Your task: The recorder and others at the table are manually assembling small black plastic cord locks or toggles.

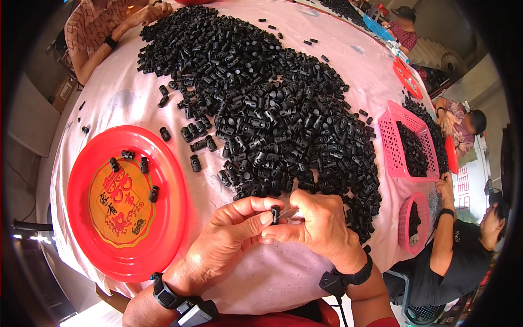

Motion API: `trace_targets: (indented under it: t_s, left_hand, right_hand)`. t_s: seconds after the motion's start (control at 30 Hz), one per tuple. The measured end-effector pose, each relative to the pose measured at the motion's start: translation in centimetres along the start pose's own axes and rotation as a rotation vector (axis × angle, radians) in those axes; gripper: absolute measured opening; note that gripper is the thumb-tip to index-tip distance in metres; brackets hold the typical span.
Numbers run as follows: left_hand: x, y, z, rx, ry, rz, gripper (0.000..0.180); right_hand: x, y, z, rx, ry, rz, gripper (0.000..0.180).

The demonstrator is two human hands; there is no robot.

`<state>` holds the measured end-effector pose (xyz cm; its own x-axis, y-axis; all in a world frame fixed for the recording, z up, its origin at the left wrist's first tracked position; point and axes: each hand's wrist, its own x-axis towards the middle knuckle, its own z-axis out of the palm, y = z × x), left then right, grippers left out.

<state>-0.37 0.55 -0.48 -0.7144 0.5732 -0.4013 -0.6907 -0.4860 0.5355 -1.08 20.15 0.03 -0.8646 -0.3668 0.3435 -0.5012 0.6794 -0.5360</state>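
My left hand (229,237) and my right hand (321,226) meet at the near edge of the table, fingertips together. Between them they pinch one small black plastic part (275,213), thumb and forefinger of each hand closed on it; a thin pale piece sticks out beside it at my right fingers. Just beyond my hands lies a large heap of the same black plastic parts (272,103) on the pink tablecloth (125,98). To my left sits a round red plate (128,201) with a few black parts (153,193) on it.
A pink plastic basket (389,144) with black parts stands at the right, a smaller pink basket (406,223) nearer. Other people sit around the table: a person in black (463,245) at the right, others at the far left and far right. Loose parts dot the cloth.
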Motion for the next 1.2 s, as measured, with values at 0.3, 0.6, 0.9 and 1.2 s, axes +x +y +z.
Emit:
trace_targets:
  t_s: [0.3, 0.6, 0.9, 1.2]
  left_hand:
    - [-0.03, -0.06, -0.01, 0.017, 0.009, 0.018, 0.024]
    - [-0.04, -0.14, 0.0, 0.032, -0.002, 0.031, 0.022]
    - [0.02, -0.34, -0.25, 0.024, -0.029, 0.048, 0.021]
    - [0.07, -0.45, -0.23, 0.038, -0.006, 0.062, 0.02]
  right_hand:
    - [0.02, 0.02, 0.02, -0.009, -0.015, 0.006, 0.054]
    - [-0.09, 0.26, 0.25, -0.032, -0.024, -0.005, 0.055]
    - [0.07, 0.04, 0.06, -0.042, -0.047, -0.011, 0.053]
    - [-0.17, 0.01, 0.67, -0.022, -0.047, -0.006, 0.049]
